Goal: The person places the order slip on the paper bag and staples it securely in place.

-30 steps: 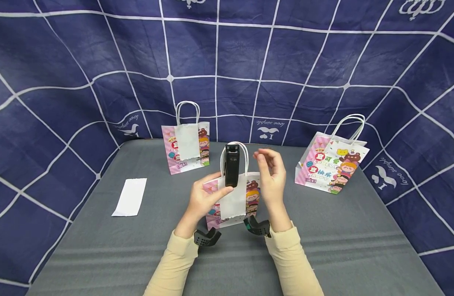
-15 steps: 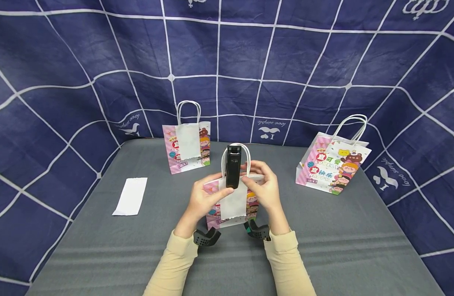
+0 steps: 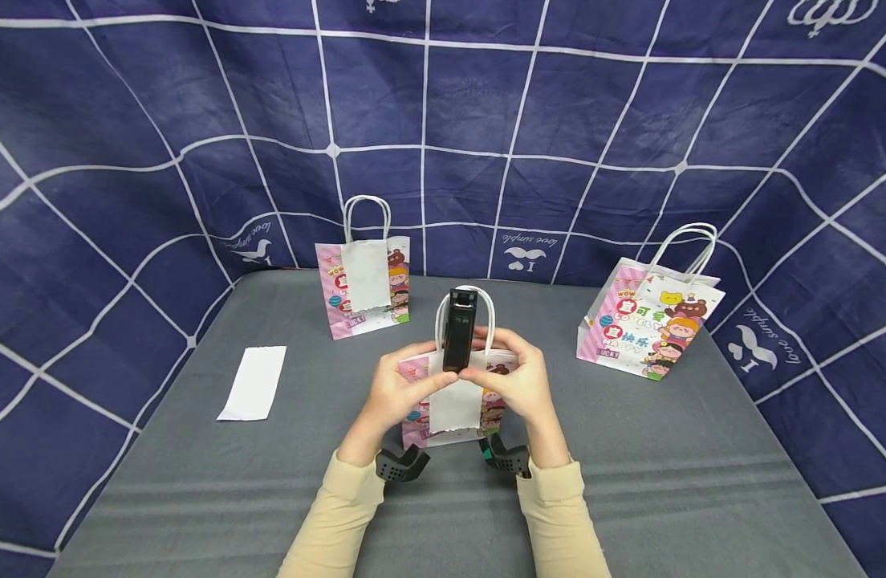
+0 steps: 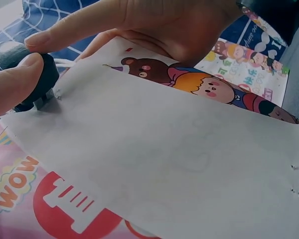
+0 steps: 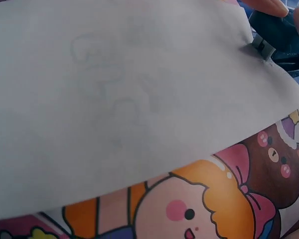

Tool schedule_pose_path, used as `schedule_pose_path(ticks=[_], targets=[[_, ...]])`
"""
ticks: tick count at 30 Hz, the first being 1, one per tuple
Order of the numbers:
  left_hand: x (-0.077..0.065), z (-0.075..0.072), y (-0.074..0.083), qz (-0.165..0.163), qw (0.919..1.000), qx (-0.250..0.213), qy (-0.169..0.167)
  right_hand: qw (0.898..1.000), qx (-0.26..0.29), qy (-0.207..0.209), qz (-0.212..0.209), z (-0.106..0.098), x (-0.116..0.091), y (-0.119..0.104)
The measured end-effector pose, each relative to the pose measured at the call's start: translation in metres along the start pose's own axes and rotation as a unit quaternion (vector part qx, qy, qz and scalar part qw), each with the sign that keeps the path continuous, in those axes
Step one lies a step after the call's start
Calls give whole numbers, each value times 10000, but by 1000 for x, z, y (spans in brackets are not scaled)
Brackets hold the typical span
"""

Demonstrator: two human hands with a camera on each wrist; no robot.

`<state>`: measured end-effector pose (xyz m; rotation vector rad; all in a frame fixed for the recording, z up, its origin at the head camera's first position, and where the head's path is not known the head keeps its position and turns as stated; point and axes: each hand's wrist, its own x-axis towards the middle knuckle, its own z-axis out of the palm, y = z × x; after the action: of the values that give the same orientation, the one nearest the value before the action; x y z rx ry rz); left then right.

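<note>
A black stapler point(image 3: 459, 331) straddles the top edge of a small pink-and-white cartoon gift bag point(image 3: 414, 434), upright in front of the person. Over the bag's front hangs a blank white paper slip point(image 3: 453, 408). From the left, my left hand point(image 3: 394, 393) pinches the stapler, thumb on its near end and fingers behind the bag. My right hand point(image 3: 518, 384) meets it from the other side, its thumb also on the stapler's end. In the left wrist view both thumbs press the stapler head point(image 4: 46, 82). The right wrist view shows the stapler's jaw at the paper's edge.
A similar bag point(image 3: 327, 277) with a white slip on its front stands at the back left. Another bag point(image 3: 631, 321), without a slip, stands at the right. A loose white paper slip point(image 3: 254, 384) lies on the grey table point(image 3: 443, 514). Blue gridded cloth hangs behind.
My right hand has come in from beside the bag and joined the left at the stapler, its thumb now on the near end. Stapler and bag top have dipped slightly.
</note>
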<state>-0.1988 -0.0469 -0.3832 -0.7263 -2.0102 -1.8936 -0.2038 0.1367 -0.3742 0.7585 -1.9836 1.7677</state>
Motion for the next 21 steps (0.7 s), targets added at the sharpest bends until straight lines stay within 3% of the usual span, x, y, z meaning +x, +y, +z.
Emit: schedule_pose_path(ticks=[12, 21], targets=[[-1, 0, 3, 6, 9999, 140, -16, 9997, -31, -189, 147, 0, -2, -2], [-2, 2, 6, 175, 9986, 357, 337, 9994, -290, -159, 66, 5, -2, -7]])
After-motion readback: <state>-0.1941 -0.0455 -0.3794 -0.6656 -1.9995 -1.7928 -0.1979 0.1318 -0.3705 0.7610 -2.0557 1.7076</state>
